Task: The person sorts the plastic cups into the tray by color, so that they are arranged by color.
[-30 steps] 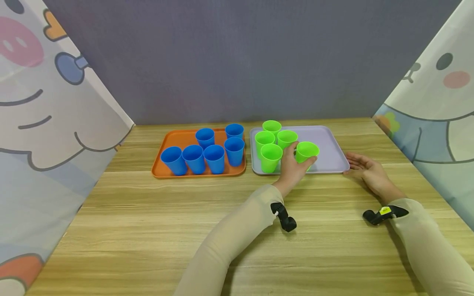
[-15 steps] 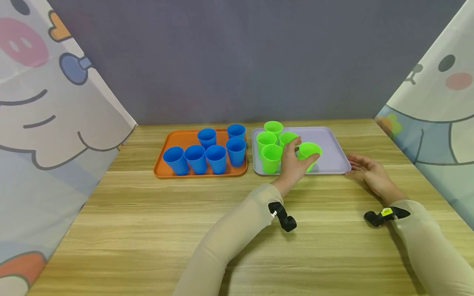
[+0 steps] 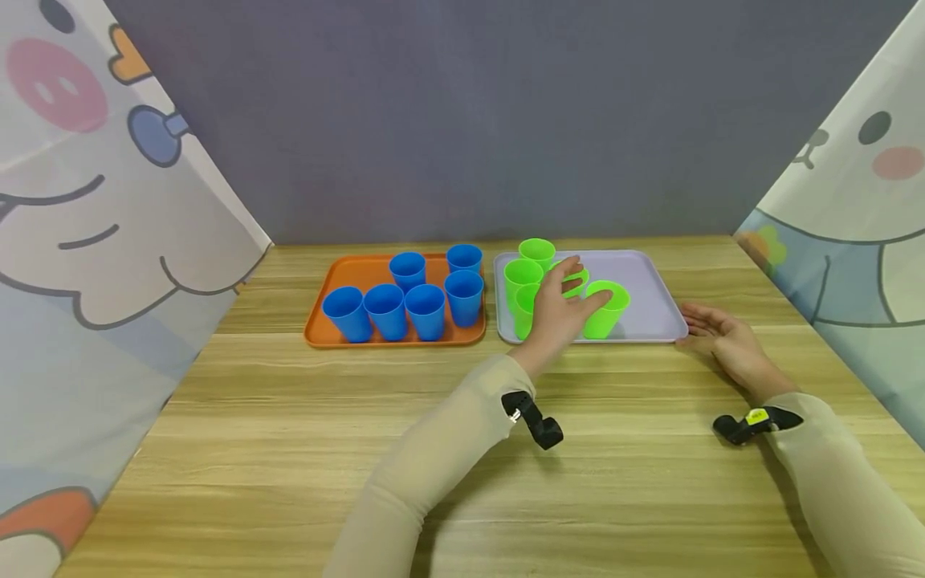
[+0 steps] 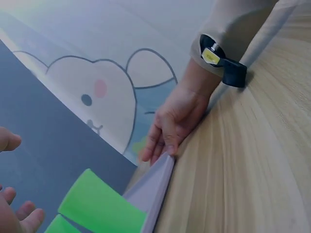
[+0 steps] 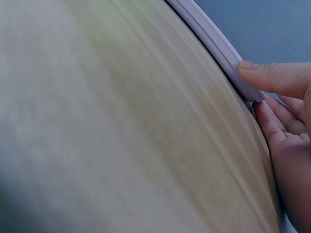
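Note:
Several green cups stand upright on the lilac tray. My left hand hovers over them with fingers spread, hiding parts of two cups. Its thumb overlaps the rim of the rightmost green cup in the head view. The left wrist view has the fingers apart from the green cup. At the tray's front right corner, my right hand holds the rim. In the right wrist view its thumb lies on the tray edge, with fingers at the corner.
To the left of the lilac tray lies an orange tray with several blue cups. A grey wall stands behind both trays. Printed cloth panels flank the wooden table on both sides.
My left hand has let go of the rightmost green cup and moved slightly left, its fingers spreading. That cup now stands upright on the tray. The right hand stays at the corner.

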`<action>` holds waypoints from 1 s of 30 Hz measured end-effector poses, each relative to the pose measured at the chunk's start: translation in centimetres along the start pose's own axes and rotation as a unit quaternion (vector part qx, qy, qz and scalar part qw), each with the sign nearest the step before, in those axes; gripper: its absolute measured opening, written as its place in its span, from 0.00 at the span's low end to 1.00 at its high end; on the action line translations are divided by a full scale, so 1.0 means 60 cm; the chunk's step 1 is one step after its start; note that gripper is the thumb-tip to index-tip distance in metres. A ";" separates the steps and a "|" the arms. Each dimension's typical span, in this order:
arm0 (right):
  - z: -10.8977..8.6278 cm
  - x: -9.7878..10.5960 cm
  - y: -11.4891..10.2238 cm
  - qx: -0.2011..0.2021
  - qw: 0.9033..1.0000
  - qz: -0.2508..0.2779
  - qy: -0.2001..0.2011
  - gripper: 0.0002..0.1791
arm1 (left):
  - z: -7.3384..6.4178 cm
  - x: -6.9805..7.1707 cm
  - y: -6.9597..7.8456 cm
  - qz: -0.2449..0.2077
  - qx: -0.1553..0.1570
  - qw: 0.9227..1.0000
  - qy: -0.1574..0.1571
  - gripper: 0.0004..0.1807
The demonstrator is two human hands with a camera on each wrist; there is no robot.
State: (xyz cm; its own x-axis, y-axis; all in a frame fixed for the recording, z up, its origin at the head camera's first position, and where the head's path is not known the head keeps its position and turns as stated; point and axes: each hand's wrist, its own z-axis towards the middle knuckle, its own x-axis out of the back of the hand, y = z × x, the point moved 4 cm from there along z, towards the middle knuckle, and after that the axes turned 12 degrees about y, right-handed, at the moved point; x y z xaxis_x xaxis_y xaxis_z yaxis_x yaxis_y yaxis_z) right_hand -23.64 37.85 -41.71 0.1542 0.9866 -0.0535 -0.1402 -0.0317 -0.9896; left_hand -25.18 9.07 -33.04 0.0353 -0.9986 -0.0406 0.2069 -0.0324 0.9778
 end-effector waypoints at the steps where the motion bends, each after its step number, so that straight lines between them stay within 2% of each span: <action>1: 0.001 0.000 0.001 -0.001 1.000 0.002 -0.001 0.31 | 0.000 0.004 0.002 -0.002 0.001 1.000 -0.002 0.37; 7: 0.005 -0.003 0.002 0.000 1.000 0.000 -0.004 0.30 | 0.002 0.038 0.010 -0.005 -0.011 1.000 -0.025 0.37; 15: 0.006 -0.004 0.005 -0.014 1.000 -0.023 -0.005 0.30 | 0.005 0.105 0.005 0.050 -0.029 0.997 -0.053 0.36; 19: 0.008 -0.001 0.004 -0.021 0.998 -0.065 -0.005 0.33 | 0.007 0.140 0.009 0.065 -0.037 0.996 -0.058 0.36; 23: 0.011 -0.001 -0.001 -0.028 0.994 -0.107 -0.012 0.37 | 0.008 0.175 0.016 0.086 -0.063 0.993 -0.059 0.36; 26: 0.012 -0.003 -0.004 -0.032 0.988 -0.150 -0.018 0.40 | 0.007 0.204 0.020 0.118 -0.080 0.988 -0.062 0.37; 30: 0.014 -0.004 -0.006 -0.033 0.978 -0.206 -0.029 0.43 | 0.005 0.243 0.022 0.167 -0.088 0.979 -0.079 0.38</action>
State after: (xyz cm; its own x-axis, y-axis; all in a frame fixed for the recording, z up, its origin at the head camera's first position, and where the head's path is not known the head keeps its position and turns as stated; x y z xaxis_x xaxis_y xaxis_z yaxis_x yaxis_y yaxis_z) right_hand -24.46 37.78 -41.22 0.1288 0.9253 0.3566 -0.0144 0.3613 -0.9323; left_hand -24.68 -5.54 -32.30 -0.0186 -0.9466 0.3219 0.3751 0.2919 0.8798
